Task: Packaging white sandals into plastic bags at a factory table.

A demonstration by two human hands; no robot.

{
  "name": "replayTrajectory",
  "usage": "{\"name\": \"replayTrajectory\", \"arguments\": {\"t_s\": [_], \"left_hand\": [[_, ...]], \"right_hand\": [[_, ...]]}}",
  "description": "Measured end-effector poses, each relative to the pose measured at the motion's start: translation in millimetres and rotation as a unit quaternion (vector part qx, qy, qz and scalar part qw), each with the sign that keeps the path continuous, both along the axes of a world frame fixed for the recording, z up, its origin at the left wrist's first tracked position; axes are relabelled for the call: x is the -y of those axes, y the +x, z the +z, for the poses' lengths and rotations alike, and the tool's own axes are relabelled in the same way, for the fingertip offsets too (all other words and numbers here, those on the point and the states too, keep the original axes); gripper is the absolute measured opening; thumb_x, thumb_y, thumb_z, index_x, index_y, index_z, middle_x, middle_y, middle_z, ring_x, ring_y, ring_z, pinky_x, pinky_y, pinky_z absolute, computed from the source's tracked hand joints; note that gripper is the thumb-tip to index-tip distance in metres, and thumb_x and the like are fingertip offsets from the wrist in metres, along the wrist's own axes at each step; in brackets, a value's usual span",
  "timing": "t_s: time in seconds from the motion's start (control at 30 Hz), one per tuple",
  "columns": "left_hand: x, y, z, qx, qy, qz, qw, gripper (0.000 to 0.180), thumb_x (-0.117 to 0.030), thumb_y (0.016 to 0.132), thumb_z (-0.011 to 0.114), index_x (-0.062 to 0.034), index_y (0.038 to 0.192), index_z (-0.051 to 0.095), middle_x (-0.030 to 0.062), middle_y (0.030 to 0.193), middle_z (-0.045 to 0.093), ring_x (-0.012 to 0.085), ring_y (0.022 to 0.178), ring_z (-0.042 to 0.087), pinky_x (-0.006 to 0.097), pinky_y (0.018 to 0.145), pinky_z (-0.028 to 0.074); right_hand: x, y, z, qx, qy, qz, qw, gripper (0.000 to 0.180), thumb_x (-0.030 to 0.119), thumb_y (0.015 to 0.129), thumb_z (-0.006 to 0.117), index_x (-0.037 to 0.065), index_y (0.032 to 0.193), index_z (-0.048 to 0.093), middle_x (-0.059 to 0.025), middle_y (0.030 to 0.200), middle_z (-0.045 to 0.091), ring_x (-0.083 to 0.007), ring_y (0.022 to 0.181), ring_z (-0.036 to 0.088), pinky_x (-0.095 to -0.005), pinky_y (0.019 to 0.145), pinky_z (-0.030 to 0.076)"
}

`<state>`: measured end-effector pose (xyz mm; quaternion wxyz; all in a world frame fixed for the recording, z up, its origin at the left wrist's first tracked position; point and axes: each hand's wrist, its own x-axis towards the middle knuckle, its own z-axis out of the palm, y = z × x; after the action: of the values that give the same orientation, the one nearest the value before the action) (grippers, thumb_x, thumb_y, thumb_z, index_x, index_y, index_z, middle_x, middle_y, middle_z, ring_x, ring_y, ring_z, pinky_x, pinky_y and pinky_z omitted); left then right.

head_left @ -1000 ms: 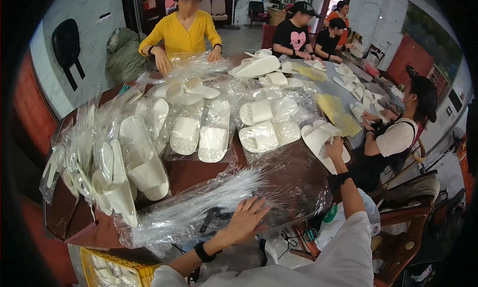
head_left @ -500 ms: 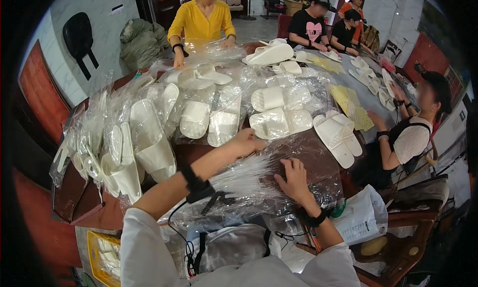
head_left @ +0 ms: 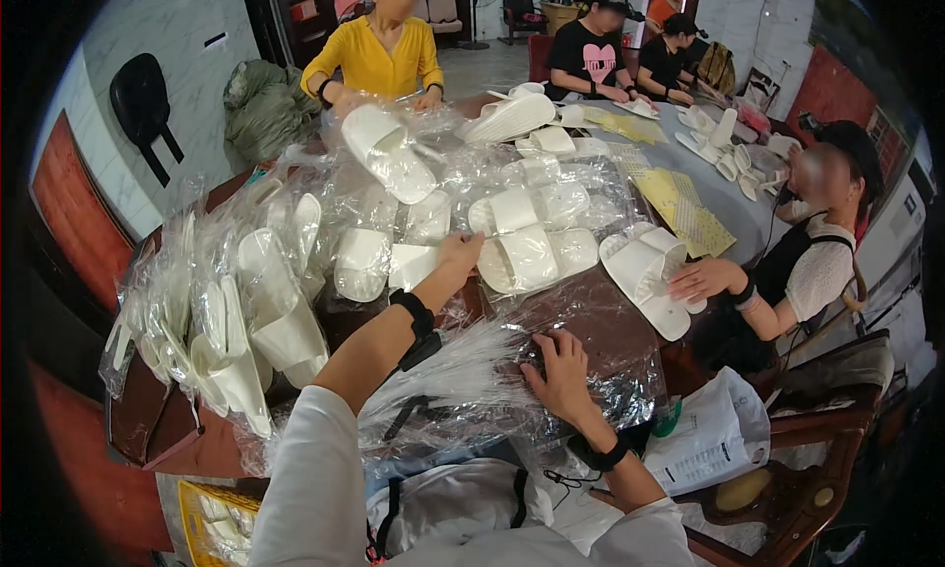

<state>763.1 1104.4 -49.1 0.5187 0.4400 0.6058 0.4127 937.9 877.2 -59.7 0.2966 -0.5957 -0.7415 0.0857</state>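
My left hand (head_left: 461, 256) reaches forward over the table, its fingers closed at the left edge of a clear plastic bag holding a pair of white slippers (head_left: 536, 259). More bagged white slippers (head_left: 362, 262) lie just left of that hand. Nearer to me, my right hand (head_left: 563, 375) rests with fingers spread on the right side of a stack of clear plastic bags (head_left: 458, 365), whose edges fan out in fine pale lines. Loose white slippers (head_left: 645, 277) lie to the right, under another person's hand (head_left: 707, 280).
Bagged slippers (head_left: 236, 355) stand crowded along the table's left side. Across the table, a person in yellow (head_left: 389, 55) holds up white slippers (head_left: 389, 154). Yellow sheets (head_left: 684, 208) lie at the right. A yellow crate (head_left: 192, 528) and a white bag (head_left: 714, 434) flank me below.
My left hand has moved forward and left from above the bag stack to the bagged slippers. The person in yellow has raised slippers, and the person at right has reached the loose pair.
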Motion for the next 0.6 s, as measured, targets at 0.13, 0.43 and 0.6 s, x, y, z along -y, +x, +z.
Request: {"name": "replayTrajectory", "arguments": {"t_s": [0.13, 0.43, 0.6], "left_hand": [[0, -23, 11, -0.158, 0.136, 0.027, 0.978, 0.027, -0.029, 0.087, 0.060, -0.0031, 0.091, 0.065, 0.0065, 0.071, 0.063, 0.0180, 0.069, 0.062, 0.032, 0.064, 0.051], [38, -50, 133, -0.260, 0.407, 0.020, 0.875, 0.022, -0.021, 0.090, 0.053, -0.0035, 0.092, 0.066, 0.0108, 0.067, 0.060, 0.0179, 0.061, 0.057, 0.033, 0.059, 0.045], [64, -85, 187, -0.304, 0.438, 0.002, 0.846, 0.022, -0.019, 0.091, 0.050, -0.0042, 0.094, 0.066, 0.0117, 0.068, 0.060, 0.0197, 0.062, 0.057, 0.034, 0.060, 0.044]], "right_hand": [[-4, -6, 2, -0.005, 0.017, 0.015, 1.000, 0.050, 0.025, 0.079, 0.069, 0.005, 0.121, 0.050, -0.0187, 0.119, 0.044, -0.0374, 0.116, 0.039, -0.0500, 0.094, 0.033], [-7, -3, 6, -0.007, -0.001, 0.017, 1.000, 0.050, 0.025, 0.076, 0.070, 0.006, 0.119, 0.051, -0.0160, 0.117, 0.045, -0.0360, 0.114, 0.040, -0.0485, 0.093, 0.034], [-6, -1, 6, -0.010, -0.002, 0.017, 1.000, 0.050, 0.026, 0.076, 0.070, 0.007, 0.118, 0.052, -0.0157, 0.117, 0.046, -0.0358, 0.113, 0.041, -0.0477, 0.092, 0.034]]}}
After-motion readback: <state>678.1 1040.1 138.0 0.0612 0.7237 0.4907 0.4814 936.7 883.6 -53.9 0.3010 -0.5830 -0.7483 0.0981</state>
